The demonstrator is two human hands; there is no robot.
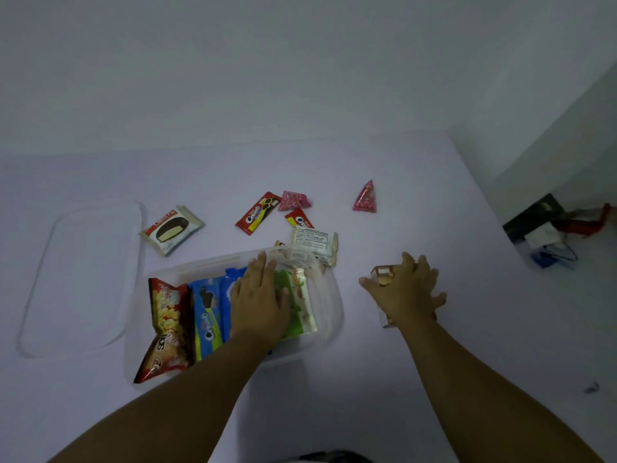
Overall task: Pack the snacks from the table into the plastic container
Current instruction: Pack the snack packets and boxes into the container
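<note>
Clear plastic, that's the container (pixel 334 315), sitting open on the white counter (pixel 434 379) with its lid (pixel 83 279) lying flat to the left. Left hand (pixel 258 295) is down inside it, fingers straight and pressed flat on a green packet (pixel 300 305), beside a blue biscuit pack (pixel 208 315) and red chip bags (pixel 167 312) already stowed. Right hand (pixel 405 294) reaches out to the right, fingers spread and curling over a small brown box (pixel 382 274) on the counter; whether it's gripped yet, I can't quite tell. So we're mid-pack: one hand settling the load, the other going for the next snack. Waiting beyond the container are a choco pie (pixel 172 230), red biscuit packs (pixel 257 213), a white wrapper (pixel 314 240) and two pink pouches (pixel 365 198). Next move, I'd say, calls for closing on that box, lifting it, and finding room at the container's right end.
</note>
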